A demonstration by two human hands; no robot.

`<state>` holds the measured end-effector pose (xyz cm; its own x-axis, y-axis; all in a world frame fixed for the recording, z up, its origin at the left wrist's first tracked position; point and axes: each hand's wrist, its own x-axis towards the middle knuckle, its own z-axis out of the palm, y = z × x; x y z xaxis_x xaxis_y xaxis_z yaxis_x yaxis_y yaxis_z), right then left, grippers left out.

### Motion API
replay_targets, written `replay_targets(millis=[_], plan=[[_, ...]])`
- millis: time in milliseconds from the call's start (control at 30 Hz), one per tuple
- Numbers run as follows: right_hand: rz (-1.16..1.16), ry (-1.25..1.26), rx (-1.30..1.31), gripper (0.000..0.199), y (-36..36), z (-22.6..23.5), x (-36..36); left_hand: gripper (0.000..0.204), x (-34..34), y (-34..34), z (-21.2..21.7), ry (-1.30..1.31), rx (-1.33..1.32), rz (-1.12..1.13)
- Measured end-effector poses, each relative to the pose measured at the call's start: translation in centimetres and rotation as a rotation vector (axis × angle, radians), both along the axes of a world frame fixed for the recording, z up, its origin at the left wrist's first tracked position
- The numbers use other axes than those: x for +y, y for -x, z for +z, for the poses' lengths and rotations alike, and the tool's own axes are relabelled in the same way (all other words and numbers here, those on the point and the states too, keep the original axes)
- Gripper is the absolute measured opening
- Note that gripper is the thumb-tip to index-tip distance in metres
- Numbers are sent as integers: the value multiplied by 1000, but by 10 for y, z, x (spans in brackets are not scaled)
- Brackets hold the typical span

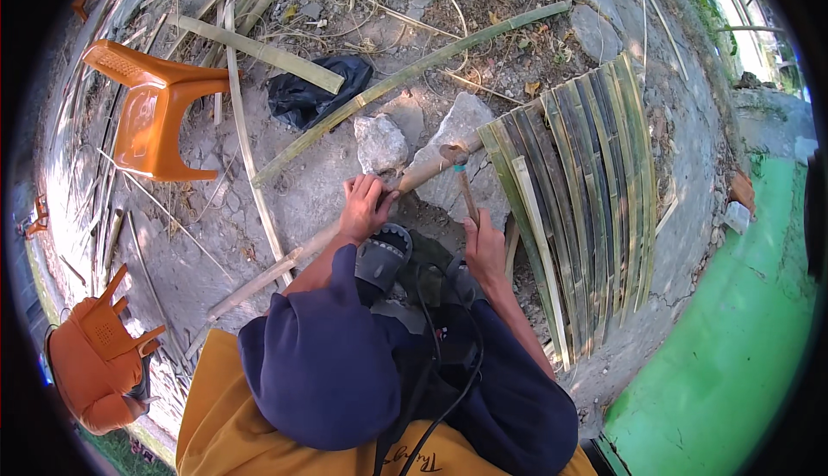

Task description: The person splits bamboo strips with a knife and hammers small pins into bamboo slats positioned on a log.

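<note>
My right hand (485,245) is closed round the wooden handle of a hammer (467,191). The hammer's head is over the far end of a round bamboo pole (319,241), close to the slat panel. My left hand (366,207) grips that pole with curled fingers, left of the hammer. The pole slants from lower left to upper right, past two rough stones (380,143). At its upper right end it meets a panel of split bamboo slats (586,200), laid side by side. Whether a nail is under the hammer head cannot be made out.
An orange plastic chair (142,135) stands at the left, and a person in orange (90,364) is farther down. A long bamboo strip (414,71) crosses ahead beside a black plastic bag (315,92). Loose strips litter the ground. A green-painted floor (716,329) lies at the right.
</note>
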<state>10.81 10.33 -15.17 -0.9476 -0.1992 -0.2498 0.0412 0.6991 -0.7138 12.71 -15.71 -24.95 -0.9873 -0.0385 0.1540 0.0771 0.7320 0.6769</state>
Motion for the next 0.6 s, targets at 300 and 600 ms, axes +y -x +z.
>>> replay_targets(millis=[300, 600], plan=[[83, -246, -45, 24, -8, -42, 11, 22, 3, 8, 5, -11, 18, -10], [-258, 82, -144, 33, -22, -32, 30, 23, 3, 4, 19, 11, -66, -11]])
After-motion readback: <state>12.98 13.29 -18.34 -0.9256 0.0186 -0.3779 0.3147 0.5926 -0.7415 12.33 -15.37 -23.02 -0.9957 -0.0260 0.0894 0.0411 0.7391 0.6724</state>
